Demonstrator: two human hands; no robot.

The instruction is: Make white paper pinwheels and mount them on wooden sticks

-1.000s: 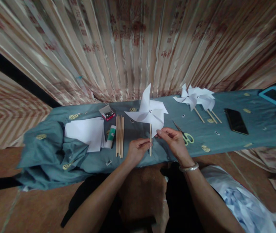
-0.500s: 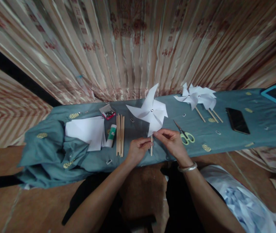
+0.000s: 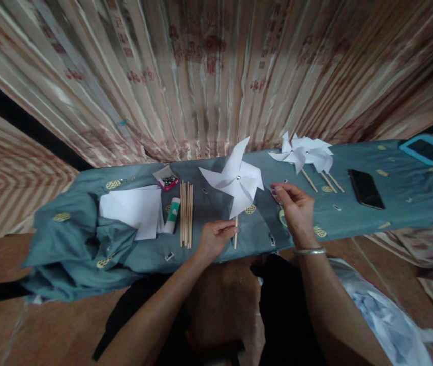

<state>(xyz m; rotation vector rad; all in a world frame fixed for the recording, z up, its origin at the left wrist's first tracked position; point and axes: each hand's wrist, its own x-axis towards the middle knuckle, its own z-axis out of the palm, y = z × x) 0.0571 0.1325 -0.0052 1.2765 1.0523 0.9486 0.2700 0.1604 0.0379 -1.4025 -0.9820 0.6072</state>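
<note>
A white paper pinwheel (image 3: 238,178) with a silver pin at its middle stands over the cloth. My left hand (image 3: 217,238) is closed in a pinch around its wooden stick (image 3: 236,241), below the blades. To the right of the blades is my right hand (image 3: 296,207), its fingers loosely bent and apart from the thumb, holding nothing that I can see. A small gap separates it from the paper. Beneath that hand lie scissors (image 3: 282,218) with yellow-green handles, mostly hidden by it.
Left on the cloth (image 3: 67,254) are white paper sheets (image 3: 130,208), a glue stick (image 3: 172,215), several wooden sticks (image 3: 186,216) and a box of pins (image 3: 166,179). Further right lie other pinwheels (image 3: 308,152), a phone (image 3: 366,189) and a blue-framed device (image 3: 430,150). A plastic bag (image 3: 384,315) is below.
My right hand has let go of the pinwheel near the lower blade and moved right and slightly up, over the scissors. My left hand keeps its grip on the stick.
</note>
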